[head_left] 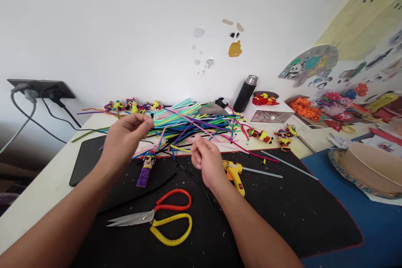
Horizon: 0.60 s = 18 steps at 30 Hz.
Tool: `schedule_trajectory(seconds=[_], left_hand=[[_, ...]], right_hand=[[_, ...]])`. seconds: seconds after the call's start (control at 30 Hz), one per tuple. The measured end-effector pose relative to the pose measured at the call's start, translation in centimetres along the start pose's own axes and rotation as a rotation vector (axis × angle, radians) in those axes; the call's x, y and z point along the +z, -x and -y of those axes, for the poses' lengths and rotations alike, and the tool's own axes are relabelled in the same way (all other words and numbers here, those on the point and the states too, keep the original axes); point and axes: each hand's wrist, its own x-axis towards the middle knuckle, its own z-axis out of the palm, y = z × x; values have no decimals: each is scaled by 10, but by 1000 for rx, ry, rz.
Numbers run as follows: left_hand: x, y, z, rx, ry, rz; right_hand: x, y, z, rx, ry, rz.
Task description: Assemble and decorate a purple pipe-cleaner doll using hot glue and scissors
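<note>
My left hand (pixel 127 134) is raised over the left of the mat, thumb and forefinger pinched together. At their tips shows a small black fuzzy piece (pixel 152 115), perhaps a bit of pipe cleaner. Opposite it, my right hand (pixel 207 159) is closed with the fingers curled; what they hold, if anything, is hidden. Between and beyond the hands lies a pile of coloured pipe cleaners (pixel 185 123). Below my left hand is a pipe-cleaner doll (pixel 147 167) with a purple body. Scissors (pixel 157 215) with one red and one yellow handle lie nearest me.
A yellow glue gun (pixel 234 176) with a glue stick in it rests right of my right hand. Left is a black tablet-like slab (pixel 84 161). A black flask (pixel 245 93) and a white box (pixel 266 113) stand at the back, near finished dolls (pixel 284 138). Everything sits around a black mat (pixel 282 209).
</note>
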Motion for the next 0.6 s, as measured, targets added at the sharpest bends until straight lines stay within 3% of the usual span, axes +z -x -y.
schedule_trajectory(seconds=[0.13, 0.37, 0.6], left_hand=[[14, 14, 2, 65, -194, 90], [26, 22, 7, 236, -436, 132], [34, 28, 10, 237, -465, 175]], right_hand=[[6, 7, -13, 18, 168, 176], [3, 7, -14, -12, 190, 137], [3, 6, -19, -46, 218, 144]])
